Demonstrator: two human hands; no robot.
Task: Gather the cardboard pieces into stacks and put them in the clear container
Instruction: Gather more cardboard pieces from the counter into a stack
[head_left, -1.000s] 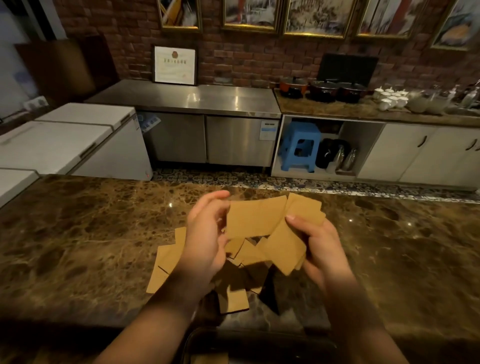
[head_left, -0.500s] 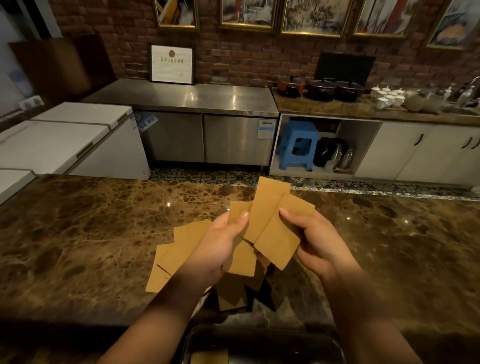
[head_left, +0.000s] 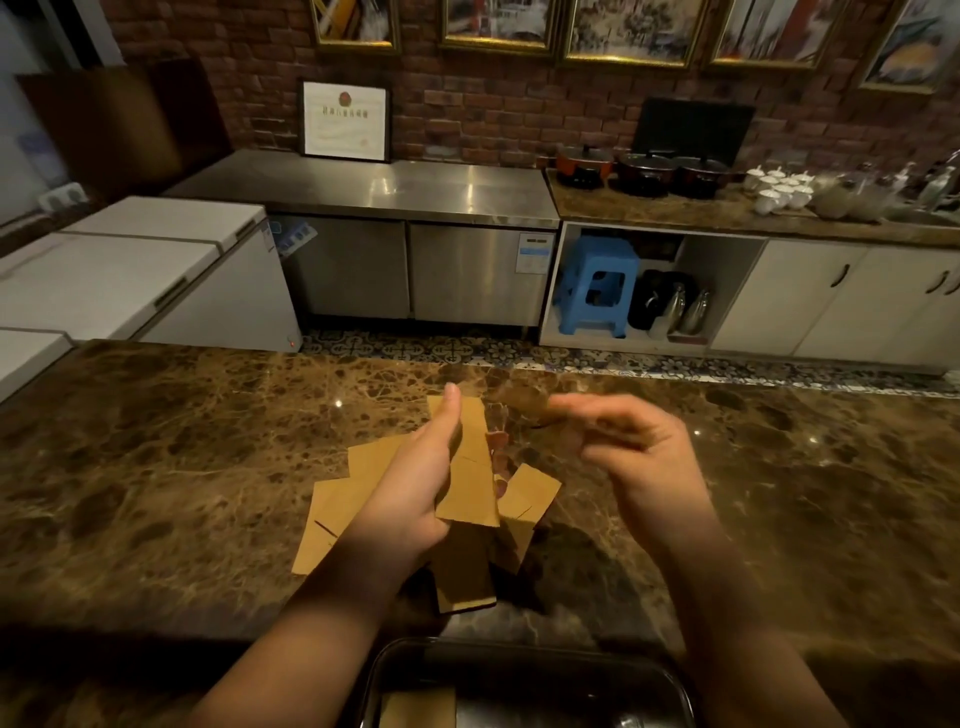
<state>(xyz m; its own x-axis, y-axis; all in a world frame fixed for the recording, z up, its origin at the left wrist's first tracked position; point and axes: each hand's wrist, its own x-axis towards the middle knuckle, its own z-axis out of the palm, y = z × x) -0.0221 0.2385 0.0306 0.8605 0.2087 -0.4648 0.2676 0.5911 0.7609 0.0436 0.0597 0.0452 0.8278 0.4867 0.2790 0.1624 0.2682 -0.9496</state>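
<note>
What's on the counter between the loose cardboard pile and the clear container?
Nothing: in the head view, only bare marble counter separates the cardboard pile from the clear container.

Loose cardboard pieces lie on the counter behind the container, under both hands

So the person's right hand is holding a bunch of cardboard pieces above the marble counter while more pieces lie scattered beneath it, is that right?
Not quite: the left hand holds the bunch of cardboard pieces, as the head view shows. The right hand is blurred beside it and seems to hold nothing. The rest stands: more loose pieces lie scattered on the marble counter beneath.
</note>
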